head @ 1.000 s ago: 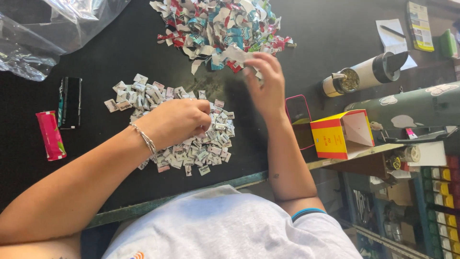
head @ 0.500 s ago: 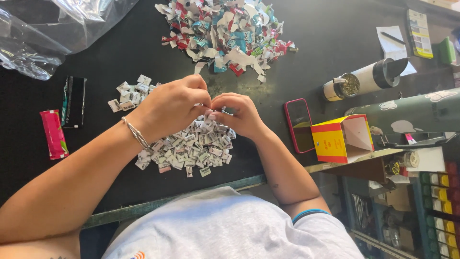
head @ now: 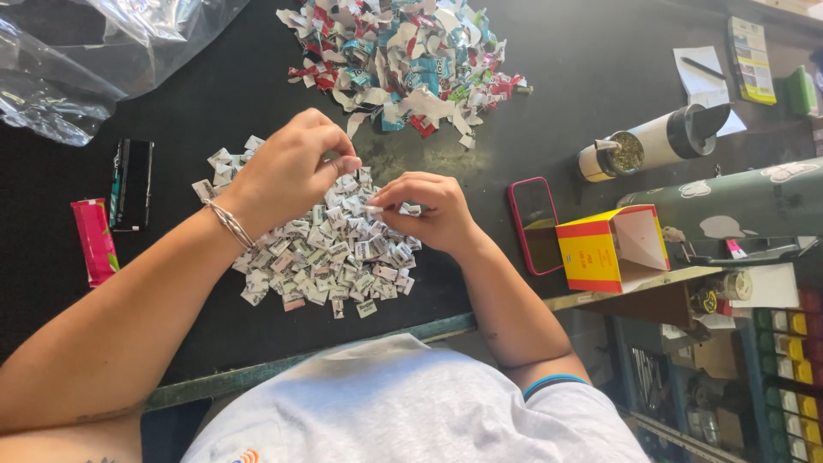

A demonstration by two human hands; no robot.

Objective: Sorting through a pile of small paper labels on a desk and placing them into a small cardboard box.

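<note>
Pinching one small folded paper piece (head: 375,208), the right hand (head: 433,210) sits at 3 o'clock of the folded pile (head: 321,249). At the pile's 11 o'clock, the left hand (head: 287,167) curls, fingertips pressed together over it. One scrap heap (head: 403,60) lies at 12; one phone (head: 536,225) at 3.

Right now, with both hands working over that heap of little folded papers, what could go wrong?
The left hand and right hand work a small paper piece just above the pile of folded pieces; if dropped, it might be lost among them. The pile's near edge lies close to the table edge, so a forearm sweep could push pieces off. The loose scrap heap lies close by and could mix in.
</note>
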